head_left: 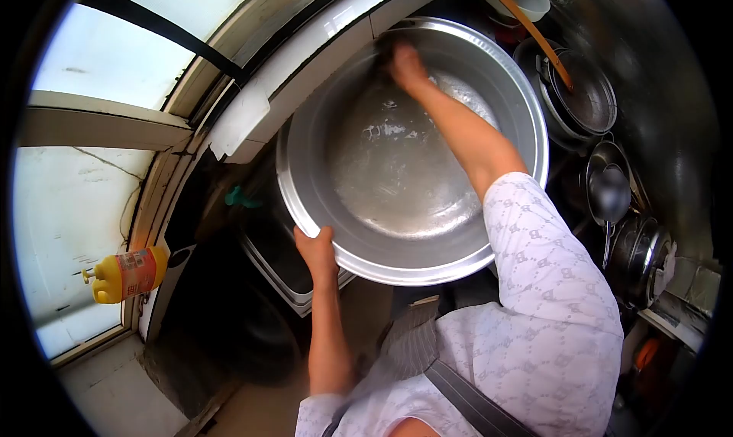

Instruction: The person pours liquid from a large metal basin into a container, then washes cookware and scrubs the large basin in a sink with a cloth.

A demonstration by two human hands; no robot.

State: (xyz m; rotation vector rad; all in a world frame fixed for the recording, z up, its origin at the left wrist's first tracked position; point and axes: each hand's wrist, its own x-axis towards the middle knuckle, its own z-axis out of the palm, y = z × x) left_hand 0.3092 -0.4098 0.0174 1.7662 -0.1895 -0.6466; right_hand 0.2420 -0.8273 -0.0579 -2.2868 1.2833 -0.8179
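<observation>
A large round metal basin (523, 93) fills the middle of the view, its inside wet and shiny with a little water on the bottom. At the near-left edge, my left hand (314, 252) grips the rim, thumb on top. My right hand (405, 64) reaches across to the far inner wall of the basin. Its fingers are smeared by motion and appear closed around something dark, which I cannot make out.
Along the left run windows and a white tiled ledge (321, 67), with a yellow bottle (131, 274) beside the glass. Pans (588, 93), a ladle (609, 196) and a wooden handle (527, 25) crowd the right. A metal-edged dark container (279, 265) sits below the basin.
</observation>
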